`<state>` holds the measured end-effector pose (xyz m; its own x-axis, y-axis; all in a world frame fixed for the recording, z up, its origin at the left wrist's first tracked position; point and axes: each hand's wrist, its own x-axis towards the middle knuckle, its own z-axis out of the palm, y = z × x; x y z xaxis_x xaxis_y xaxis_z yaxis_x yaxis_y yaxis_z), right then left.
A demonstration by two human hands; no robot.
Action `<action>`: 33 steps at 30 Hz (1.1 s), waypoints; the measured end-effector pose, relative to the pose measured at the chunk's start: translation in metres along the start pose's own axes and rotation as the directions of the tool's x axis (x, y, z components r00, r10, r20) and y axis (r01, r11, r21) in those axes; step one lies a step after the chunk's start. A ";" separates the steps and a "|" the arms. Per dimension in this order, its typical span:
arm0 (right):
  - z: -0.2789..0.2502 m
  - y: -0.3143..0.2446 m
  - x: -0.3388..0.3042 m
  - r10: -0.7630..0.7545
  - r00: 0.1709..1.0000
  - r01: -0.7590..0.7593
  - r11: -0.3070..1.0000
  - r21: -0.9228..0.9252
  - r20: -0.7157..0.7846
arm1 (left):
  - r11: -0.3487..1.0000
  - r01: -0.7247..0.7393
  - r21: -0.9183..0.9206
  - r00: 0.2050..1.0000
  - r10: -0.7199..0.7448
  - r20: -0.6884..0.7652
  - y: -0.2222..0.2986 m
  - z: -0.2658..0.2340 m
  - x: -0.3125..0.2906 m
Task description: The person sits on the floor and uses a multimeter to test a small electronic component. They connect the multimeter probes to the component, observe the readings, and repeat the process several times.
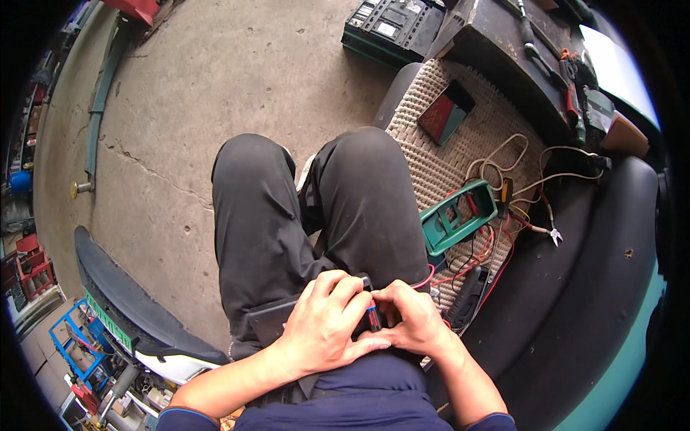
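The piece [374, 320], a small black body with red and blue near its far end, lay over the lap [374, 215], in the narrow gap between the left hand [325, 316] and the right hand [417, 320]. Its visible part ran near to far, the far end leaning slightly left, so it lay right of the left hand and left of the right hand. Neither hand was clearly nearer, since fingers crowded it from both sides. The left hand was curled, its back up and its thumb reaching right past the piece's near end; the right hand was bent inward, fingertips hidden. Which one bore the piece, I could not tell. A dark panel [277, 320] showed left of the left hand, over the thigh. A pink wire [432, 273] curved just beyond the right hand. Farther right, on the woven seat [417, 154], lay a green frame [461, 231], with a screwdriver [507, 190] just beside its right end.
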<state>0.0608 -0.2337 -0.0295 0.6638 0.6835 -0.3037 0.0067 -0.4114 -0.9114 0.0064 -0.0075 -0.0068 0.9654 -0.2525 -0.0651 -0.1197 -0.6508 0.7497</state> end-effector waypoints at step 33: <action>0.031 -0.032 -0.021 -0.137 0.952 0.039 0.942 -0.334 -0.273 | 0.993 0.067 -0.099 0.983 -0.083 -0.165 0.001 0.006 -0.013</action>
<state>0.0233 -0.2163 -0.0028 0.8353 0.5426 -0.0887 0.2825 -0.5621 -0.7774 -0.0079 -0.0095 -0.0090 0.9969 -0.0763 -0.0174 -0.0313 -0.5924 0.8050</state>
